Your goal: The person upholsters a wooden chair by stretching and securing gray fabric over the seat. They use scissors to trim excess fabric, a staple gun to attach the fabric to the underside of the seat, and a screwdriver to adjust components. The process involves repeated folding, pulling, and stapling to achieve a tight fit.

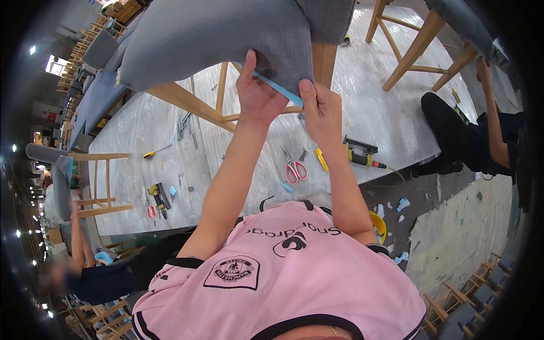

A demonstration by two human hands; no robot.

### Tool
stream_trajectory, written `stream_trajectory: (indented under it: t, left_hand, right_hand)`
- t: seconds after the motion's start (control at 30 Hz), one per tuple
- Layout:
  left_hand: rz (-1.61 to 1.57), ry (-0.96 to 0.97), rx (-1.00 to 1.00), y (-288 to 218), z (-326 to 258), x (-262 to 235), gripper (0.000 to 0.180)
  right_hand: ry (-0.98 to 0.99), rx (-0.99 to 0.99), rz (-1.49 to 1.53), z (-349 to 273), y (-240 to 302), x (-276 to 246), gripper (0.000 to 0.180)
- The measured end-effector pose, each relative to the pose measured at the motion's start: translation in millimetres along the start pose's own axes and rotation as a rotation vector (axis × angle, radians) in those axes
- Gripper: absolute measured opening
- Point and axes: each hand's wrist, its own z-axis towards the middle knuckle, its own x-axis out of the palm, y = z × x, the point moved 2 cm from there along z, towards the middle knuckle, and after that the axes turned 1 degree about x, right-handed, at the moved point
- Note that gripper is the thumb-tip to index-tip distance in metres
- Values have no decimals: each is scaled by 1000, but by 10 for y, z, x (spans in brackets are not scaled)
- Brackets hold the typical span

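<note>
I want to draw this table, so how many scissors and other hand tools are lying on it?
Red-handled scissors: 2
Staple guns: 2
Yellow-handled screwdriver: 1
Total: 5

- There is one view only, from a camera on the person's head, so no second view shares anything with it.
- It looks steeply down over the pink shirt (283,272) toward the worktable (391,119).
- The raised hands and the grey chair seat (215,34) are very near the lens.
- The fisheye bends the table edges; the dark rim cuts the corners.
</note>
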Motion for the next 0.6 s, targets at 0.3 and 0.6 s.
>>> stream_trajectory:
  t: [0.3, 0.6]
  left_hand:
    - [-457, 32, -140, 11, -105, 87, 83]
    - [424, -131, -91, -121, -159, -209, 62]
  right_hand:
    - [-91, -48, 31, -45, -113, 46, 56]
    - [-246, -177, -64, 56, -300, 21, 46]
